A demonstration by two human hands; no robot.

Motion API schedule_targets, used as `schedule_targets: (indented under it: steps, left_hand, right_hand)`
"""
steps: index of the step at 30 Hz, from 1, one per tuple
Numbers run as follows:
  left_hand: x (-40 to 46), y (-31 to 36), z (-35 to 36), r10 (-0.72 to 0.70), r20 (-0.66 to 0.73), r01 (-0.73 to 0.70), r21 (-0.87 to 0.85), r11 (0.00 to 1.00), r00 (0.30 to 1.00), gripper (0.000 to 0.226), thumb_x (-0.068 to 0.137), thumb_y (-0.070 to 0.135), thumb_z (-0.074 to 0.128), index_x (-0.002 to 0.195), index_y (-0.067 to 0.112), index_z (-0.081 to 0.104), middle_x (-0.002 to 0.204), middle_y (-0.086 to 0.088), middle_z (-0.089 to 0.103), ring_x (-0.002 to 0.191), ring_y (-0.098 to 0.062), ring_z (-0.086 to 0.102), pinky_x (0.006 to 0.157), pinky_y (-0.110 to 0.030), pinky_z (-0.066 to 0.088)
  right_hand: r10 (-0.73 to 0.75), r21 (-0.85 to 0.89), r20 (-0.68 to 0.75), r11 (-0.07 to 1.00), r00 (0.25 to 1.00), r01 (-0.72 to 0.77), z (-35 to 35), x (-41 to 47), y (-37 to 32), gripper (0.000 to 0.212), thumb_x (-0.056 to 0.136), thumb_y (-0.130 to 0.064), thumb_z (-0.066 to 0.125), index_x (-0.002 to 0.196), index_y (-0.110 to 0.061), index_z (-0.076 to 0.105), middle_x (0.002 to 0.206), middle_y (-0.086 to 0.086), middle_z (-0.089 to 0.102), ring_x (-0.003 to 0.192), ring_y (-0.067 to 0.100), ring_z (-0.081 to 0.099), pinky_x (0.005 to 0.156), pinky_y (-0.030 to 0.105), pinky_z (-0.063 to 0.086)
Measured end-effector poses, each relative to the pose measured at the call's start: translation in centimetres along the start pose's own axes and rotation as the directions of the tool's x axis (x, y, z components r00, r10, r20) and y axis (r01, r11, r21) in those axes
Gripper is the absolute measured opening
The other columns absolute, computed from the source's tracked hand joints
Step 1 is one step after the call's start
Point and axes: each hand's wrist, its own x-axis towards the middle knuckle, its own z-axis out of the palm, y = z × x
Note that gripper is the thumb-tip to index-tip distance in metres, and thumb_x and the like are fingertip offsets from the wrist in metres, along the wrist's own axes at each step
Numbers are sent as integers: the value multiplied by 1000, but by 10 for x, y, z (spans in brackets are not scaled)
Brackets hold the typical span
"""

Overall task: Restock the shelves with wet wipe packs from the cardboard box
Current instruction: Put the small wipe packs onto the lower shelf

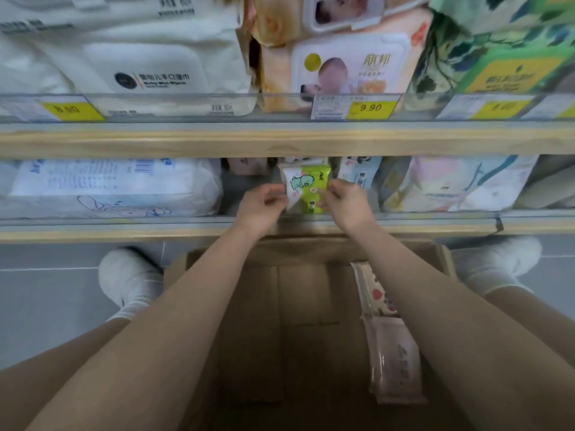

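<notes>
Hands at frame centre: left hand [262, 204] and right hand [341, 201] each pinch one green-and-white wet wipe pack [306, 185] on the lower shelf [93, 233]. Below, the cardboard box [298, 306] holds two pink packs [392, 359] along its right side.

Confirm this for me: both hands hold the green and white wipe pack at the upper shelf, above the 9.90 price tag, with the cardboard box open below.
Not quite. The head view shows the left hand and right hand holding the green and white wipe pack at the lower shelf, below the 9.90 price tag. The cardboard box is indeed open below.
</notes>
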Motion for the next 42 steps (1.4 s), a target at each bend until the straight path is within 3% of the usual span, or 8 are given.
schedule_targets:
  steps: [4,7,13,19,26,31,37,42]
  left_hand:
    - [9,0,2,-20,-48,23,51,998,999,26,86,12,61,113,11,64,114,-8,66,107,-18,61,101,-34,45]
    - [5,2,-2,-5,-57,14,163,987,998,28,87,15,61,115,10,62,115,-7,66,109,-19,60,98,-29,44]
    - [-47,13,1,315,-23,-289,337,896,949,21,91,24,56,109,16,61,97,0,67,86,-15,62,81,-30,50]
    - [-99,26,50,560,167,-571,429,700,812,21,88,32,50,101,20,60,95,6,61,91,-13,57,77,-33,49]
    - [-115,-21,126,300,364,-453,480,751,882,19,86,24,58,104,21,59,103,0,61,97,-22,60,76,-36,50]
    - [-112,-46,161,79,385,-299,555,776,919,33,90,27,55,121,16,53,119,-9,59,106,-30,58,81,-34,45]
    - [-84,-70,199,-204,268,49,490,871,941,46,87,40,60,113,2,56,111,-22,65,105,-38,61,84,-38,47]
    - [-74,-67,224,-288,140,222,361,906,947,39,81,24,71,105,-5,64,111,-27,65,107,-38,61,85,-36,44]
  right_hand:
    - [78,69,56,994,995,-82,0,7,1,14,96,-9,49,102,-3,60,98,22,66,75,28,67,81,45,56]
    - [82,7,80,997,993,-83,-8,3,-4,42,93,-16,55,131,-1,46,122,20,60,96,33,65,89,45,53]
    - [-9,-150,2,989,1000,9,-56,-45,-5,45,94,-25,54,136,-11,44,123,11,60,105,25,61,85,23,41]
    - [-73,-224,-126,974,989,44,-117,-121,26,34,92,-18,56,125,-8,55,117,8,61,101,19,59,89,28,45]
    - [30,-278,-256,955,966,-103,-133,-167,99,33,94,-26,53,124,-14,53,118,7,52,112,23,48,99,37,40]
    - [97,-221,-242,963,965,-153,-110,-172,119,45,97,-30,44,141,-23,36,136,4,44,125,20,40,98,22,29]
    - [96,-175,-256,974,962,-143,-106,-169,127,44,97,-29,44,141,-25,36,127,3,48,117,17,45,93,19,30]
    - [112,-109,-263,984,958,-144,-106,-169,132,43,96,-29,45,139,-25,40,127,0,50,119,16,45,99,25,34]
